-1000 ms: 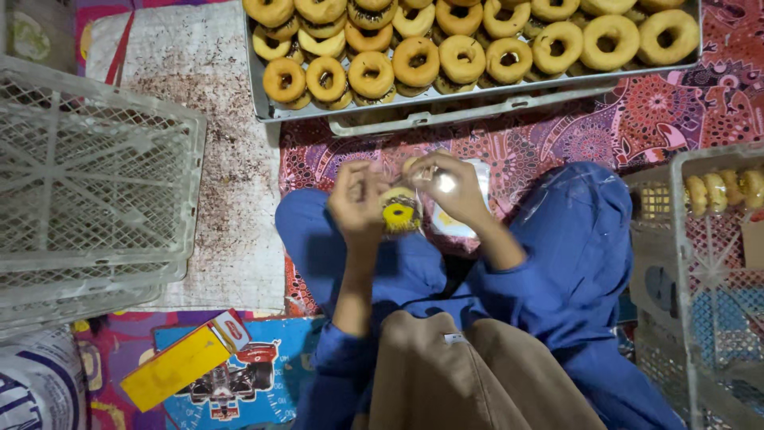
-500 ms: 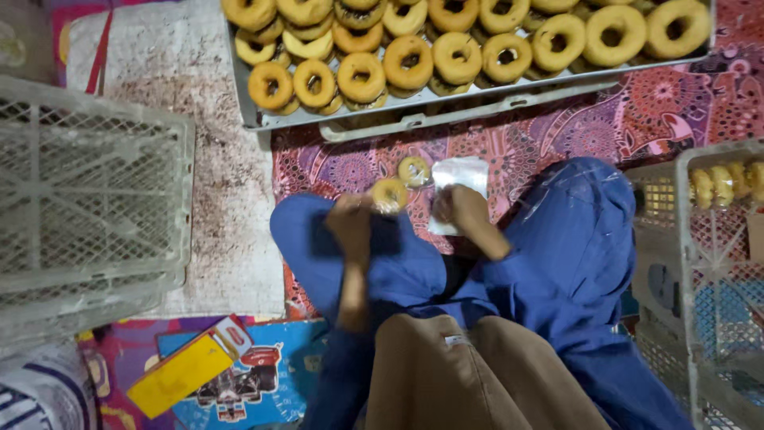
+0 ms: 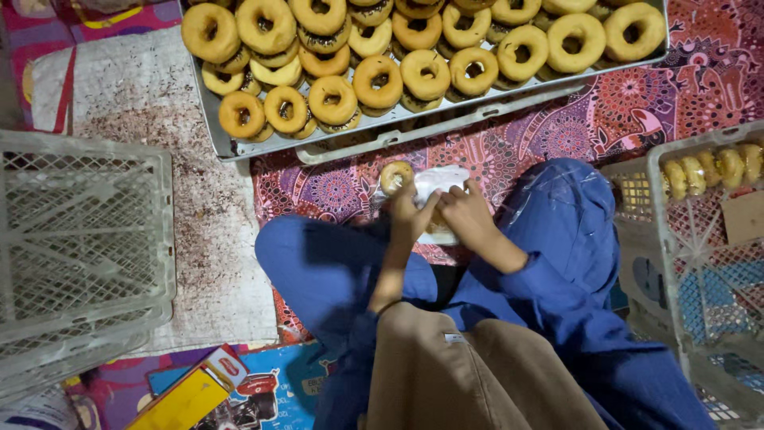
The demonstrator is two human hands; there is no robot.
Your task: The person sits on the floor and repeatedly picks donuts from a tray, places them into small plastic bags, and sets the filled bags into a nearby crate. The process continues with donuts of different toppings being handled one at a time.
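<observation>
We sit cross-legged on the floor, on a patterned red and purple mat [image 3: 573, 135], with our knees in blue trousers on both sides. Our left hand [image 3: 407, 213] holds a single doughnut [image 3: 395, 176] at its upper end; the fingers are curled around the lower edge of the doughnut and pinch it. Our right hand [image 3: 465, 215] is just beside the left one, and its fingers are pressed on a clear plastic bag [image 3: 440, 180], which lies on the mat between our knees. The doughnut is touching the left edge of this bag. We cannot tell if the right fingers really pinch the plastic or only press on it.

In front of us, near the hands, there is a grey metal tray [image 3: 213, 127] full of golden ring doughnuts, piled in more than one layer, some with dark chocolate between them. On our left side stands an empty white plastic crate [image 3: 83, 247] on a pale, stained sheet. On our right side another white crate [image 3: 700, 239] holds a row of doughnuts at its far end. Near our left knee, at the low edge of the view, lies a yellow and red box [image 3: 191, 394]
</observation>
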